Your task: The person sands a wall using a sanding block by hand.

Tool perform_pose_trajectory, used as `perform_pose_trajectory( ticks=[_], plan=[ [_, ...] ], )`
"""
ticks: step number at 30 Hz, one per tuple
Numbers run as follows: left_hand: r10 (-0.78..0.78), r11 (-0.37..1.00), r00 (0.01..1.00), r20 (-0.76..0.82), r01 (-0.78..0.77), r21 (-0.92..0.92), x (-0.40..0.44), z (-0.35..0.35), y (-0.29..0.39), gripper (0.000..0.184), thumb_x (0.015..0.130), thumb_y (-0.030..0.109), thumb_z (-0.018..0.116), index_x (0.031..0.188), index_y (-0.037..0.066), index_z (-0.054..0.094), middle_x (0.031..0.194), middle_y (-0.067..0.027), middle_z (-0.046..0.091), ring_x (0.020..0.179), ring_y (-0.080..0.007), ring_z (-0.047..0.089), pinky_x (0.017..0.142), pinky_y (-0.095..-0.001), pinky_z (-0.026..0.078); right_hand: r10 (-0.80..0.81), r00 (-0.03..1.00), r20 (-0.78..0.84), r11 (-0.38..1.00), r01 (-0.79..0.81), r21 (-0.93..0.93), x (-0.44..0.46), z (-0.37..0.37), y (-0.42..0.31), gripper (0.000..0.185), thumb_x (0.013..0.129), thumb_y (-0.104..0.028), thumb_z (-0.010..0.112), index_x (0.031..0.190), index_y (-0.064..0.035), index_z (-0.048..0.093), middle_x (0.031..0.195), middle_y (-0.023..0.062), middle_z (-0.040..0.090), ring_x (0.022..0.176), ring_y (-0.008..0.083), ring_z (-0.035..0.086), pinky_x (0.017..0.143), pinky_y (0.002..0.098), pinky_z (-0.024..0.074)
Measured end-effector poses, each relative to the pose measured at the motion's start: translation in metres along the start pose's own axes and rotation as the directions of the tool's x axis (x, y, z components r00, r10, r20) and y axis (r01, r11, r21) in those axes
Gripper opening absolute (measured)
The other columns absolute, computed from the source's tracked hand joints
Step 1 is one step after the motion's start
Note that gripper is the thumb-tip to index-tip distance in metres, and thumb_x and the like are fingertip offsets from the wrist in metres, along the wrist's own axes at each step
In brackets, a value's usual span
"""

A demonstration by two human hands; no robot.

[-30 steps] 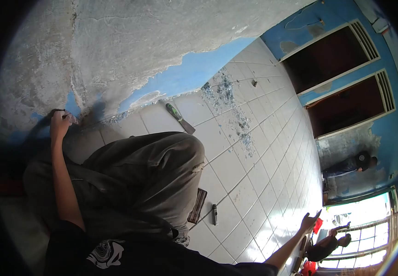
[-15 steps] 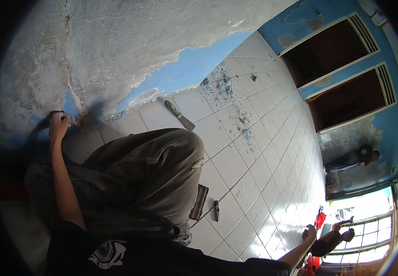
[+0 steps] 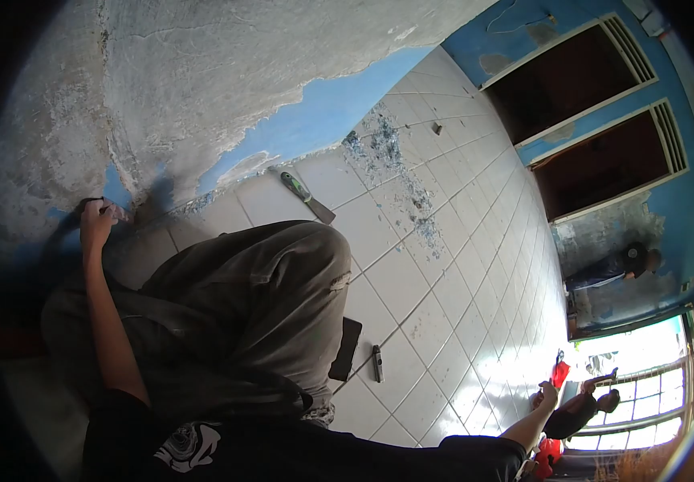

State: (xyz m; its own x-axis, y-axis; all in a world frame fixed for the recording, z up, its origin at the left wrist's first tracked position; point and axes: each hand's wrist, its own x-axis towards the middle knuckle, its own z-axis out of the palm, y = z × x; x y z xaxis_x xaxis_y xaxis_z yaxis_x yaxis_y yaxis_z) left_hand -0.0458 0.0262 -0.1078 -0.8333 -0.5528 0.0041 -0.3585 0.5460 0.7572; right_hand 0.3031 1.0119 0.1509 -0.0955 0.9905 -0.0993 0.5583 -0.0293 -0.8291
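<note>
In the head view, our right hand has changed most: its fingers, spread a moment ago, are now loosely curled, and we cannot tell whether they grip anything. Our left hand stays low against the peeling wall, fingers bent and drawn together; what they pinch, if anything, is too blurred to tell. We judge that the work at the wall rests on the left hand alone, the right being well apart from it. Between our hands, on the tiled floor, we count one scraper, nearer the left hand, one flat dark item beside our knee and one slim tool just right of that. Beyond the scraper lies one scatter of paint chips. Past our right hand we count two doorways and two people.
</note>
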Motion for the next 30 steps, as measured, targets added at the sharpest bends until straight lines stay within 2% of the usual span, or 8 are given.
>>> perform_pose_trajectory(
  ticks=[12, 16, 19, 22, 30],
  plan=[
    [-0.007, 0.995, 1.000, -0.010, 0.006, -0.097, -0.003, 0.000, 0.000, 0.034, 0.081, 0.018, 0.057, 0.102, -0.009, 0.050, 0.096, -0.0191, 0.058, 0.070, -0.0252, 0.065, 0.063, -0.0311, 0.048, 0.009, 1.000, 0.026, 1.000, -0.010, 0.009, -0.004, 0.008, 0.002, 0.028, 0.070, -0.022, 0.064, 0.086, -0.0101, 0.044, 0.064, 0.0038, 0.048, 0.050, 0.0140, 0.045, 0.044, 0.0252, 0.0349],
    [-0.018, 0.997, 1.000, -0.005, 0.018, -0.079, 0.006, 0.006, -0.016, 0.035, 0.081, 0.019, 0.058, 0.102, -0.008, 0.049, 0.096, -0.0189, 0.058, 0.071, -0.0255, 0.065, 0.064, -0.0315, 0.048, 0.015, 0.999, 0.032, 1.000, -0.015, 0.015, -0.003, 0.008, 0.001, 0.031, 0.071, -0.023, 0.063, 0.091, -0.0103, 0.043, 0.067, 0.0043, 0.050, 0.053, 0.0147, 0.047, 0.046, 0.0258, 0.0366],
    [0.035, 0.997, 0.999, -0.015, -0.036, -0.067, 0.009, 0.007, -0.020, 0.036, 0.081, 0.019, 0.058, 0.103, -0.008, 0.049, 0.095, -0.0189, 0.058, 0.071, -0.0256, 0.065, 0.064, -0.0317, 0.048, 0.020, 0.999, 0.044, 1.000, -0.021, 0.012, -0.004, 0.008, 0.003, 0.034, 0.072, -0.024, 0.063, 0.095, -0.0105, 0.043, 0.069, 0.0047, 0.051, 0.055, 0.0152, 0.049, 0.047, 0.0263, 0.0378],
    [-0.015, 0.999, 0.999, 0.032, 0.017, -0.043, 0.005, 0.002, -0.011, 0.036, 0.081, 0.019, 0.058, 0.103, -0.008, 0.049, 0.097, -0.0191, 0.058, 0.071, -0.0256, 0.065, 0.064, -0.0321, 0.048, 0.021, 0.999, 0.046, 1.000, -0.021, 0.014, -0.003, 0.009, 0.003, 0.036, 0.072, -0.025, 0.062, 0.099, -0.0107, 0.042, 0.072, 0.0051, 0.052, 0.057, 0.0157, 0.050, 0.049, 0.0268, 0.0391],
    [-0.030, 0.999, 0.999, -0.011, 0.030, -0.021, -0.001, 0.001, -0.001, 0.038, 0.083, 0.021, 0.056, 0.106, -0.008, 0.050, 0.103, -0.0204, 0.055, 0.072, -0.0253, 0.065, 0.066, -0.0328, 0.047, 0.025, 0.998, 0.063, 0.999, -0.026, 0.019, -0.002, 0.011, 0.003, 0.044, 0.074, -0.026, 0.061, 0.110, -0.0113, 0.041, 0.078, 0.0061, 0.055, 0.062, 0.0170, 0.054, 0.053, 0.0281, 0.0424]
  ],
)
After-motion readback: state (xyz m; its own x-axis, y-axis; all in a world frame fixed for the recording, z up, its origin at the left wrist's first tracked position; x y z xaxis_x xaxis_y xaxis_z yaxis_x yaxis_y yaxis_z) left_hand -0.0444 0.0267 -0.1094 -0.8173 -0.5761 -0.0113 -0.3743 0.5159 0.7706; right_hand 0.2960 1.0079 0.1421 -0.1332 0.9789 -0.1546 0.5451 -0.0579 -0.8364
